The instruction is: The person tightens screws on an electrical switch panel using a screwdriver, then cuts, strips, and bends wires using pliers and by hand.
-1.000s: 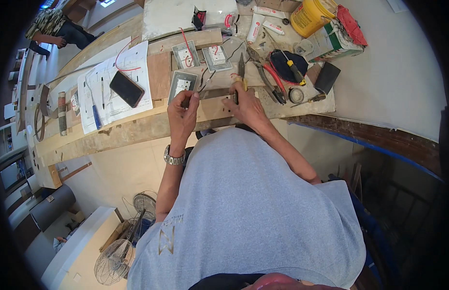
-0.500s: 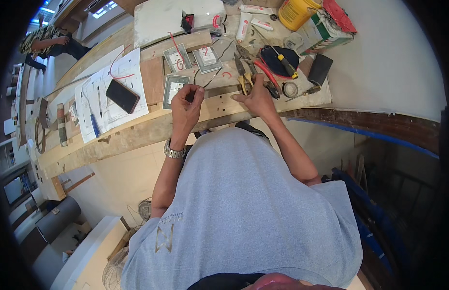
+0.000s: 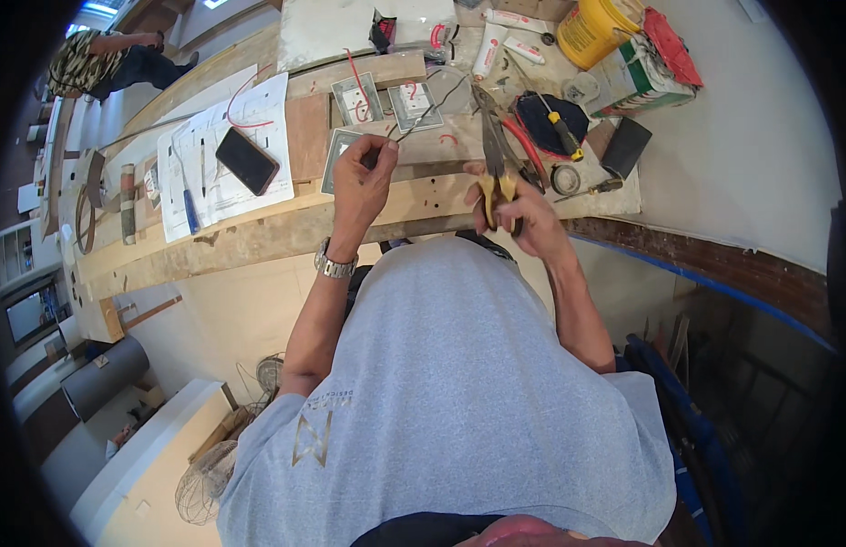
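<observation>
My left hand, a metal watch on its wrist, is closed in a pinch on a thin black wire that runs up and away to the right. In my right hand are scissors with yellow handles and long dark blades; my fingers are in and around the handles, and the blades point away from me. Beyond my left hand lie grey wall boxes with white fittings, a left one with red wire and a right one. A third box is partly hidden by that hand.
Drawing sheets carry a phone and a blue-handled screwdriver. On the right are red-handled pliers, a yellow-black screwdriver, a tape roll, a dark block and a yellow bucket. Another person is at the far left.
My right hand has lifted the scissors off the bench and drawn them toward me. My left hand keeps its pinch on the wire. The whole view has shifted slightly.
</observation>
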Action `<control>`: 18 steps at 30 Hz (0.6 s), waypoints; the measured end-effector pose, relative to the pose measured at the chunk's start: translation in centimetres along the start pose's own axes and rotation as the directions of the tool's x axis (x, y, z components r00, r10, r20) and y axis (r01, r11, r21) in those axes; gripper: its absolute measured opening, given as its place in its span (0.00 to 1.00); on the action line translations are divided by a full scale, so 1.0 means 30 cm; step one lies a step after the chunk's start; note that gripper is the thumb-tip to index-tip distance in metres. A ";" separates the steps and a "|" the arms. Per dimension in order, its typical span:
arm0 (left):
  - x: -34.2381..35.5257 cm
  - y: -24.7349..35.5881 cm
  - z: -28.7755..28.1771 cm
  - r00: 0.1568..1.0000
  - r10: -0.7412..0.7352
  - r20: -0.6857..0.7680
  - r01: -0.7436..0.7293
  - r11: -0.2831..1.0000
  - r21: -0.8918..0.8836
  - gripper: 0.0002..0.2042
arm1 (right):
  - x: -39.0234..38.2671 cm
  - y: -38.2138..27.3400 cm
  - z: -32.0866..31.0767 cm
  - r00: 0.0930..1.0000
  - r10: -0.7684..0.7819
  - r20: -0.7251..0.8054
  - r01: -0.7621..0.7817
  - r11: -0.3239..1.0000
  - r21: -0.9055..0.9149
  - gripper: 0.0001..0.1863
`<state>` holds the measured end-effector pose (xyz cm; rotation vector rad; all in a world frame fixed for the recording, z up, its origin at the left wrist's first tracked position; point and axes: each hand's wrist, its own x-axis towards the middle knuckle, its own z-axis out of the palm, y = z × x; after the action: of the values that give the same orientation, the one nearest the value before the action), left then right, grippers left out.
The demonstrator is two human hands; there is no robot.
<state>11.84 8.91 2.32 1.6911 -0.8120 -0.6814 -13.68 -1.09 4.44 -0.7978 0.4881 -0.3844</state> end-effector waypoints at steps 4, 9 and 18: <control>0.030 0.016 0.022 1.000 0.023 -0.017 -0.023 1.000 -0.018 0.10 | 0.018 0.023 0.095 0.970 0.046 -0.240 -0.177 0.807 -0.563 0.24; 0.057 0.036 0.055 0.997 0.054 -0.050 -0.057 0.997 -0.055 0.09 | 0.070 0.100 0.028 0.960 -0.207 -0.190 -0.036 0.581 -0.813 0.22; 0.087 -0.004 0.113 0.980 0.178 -0.093 -0.171 0.982 0.086 0.09 | 0.111 0.079 0.005 0.990 0.106 -0.089 -0.137 0.846 -0.516 0.15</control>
<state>10.81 4.90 1.26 1.6861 -0.9130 -0.4457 -10.52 -1.17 1.85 -1.2793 0.7090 -0.1513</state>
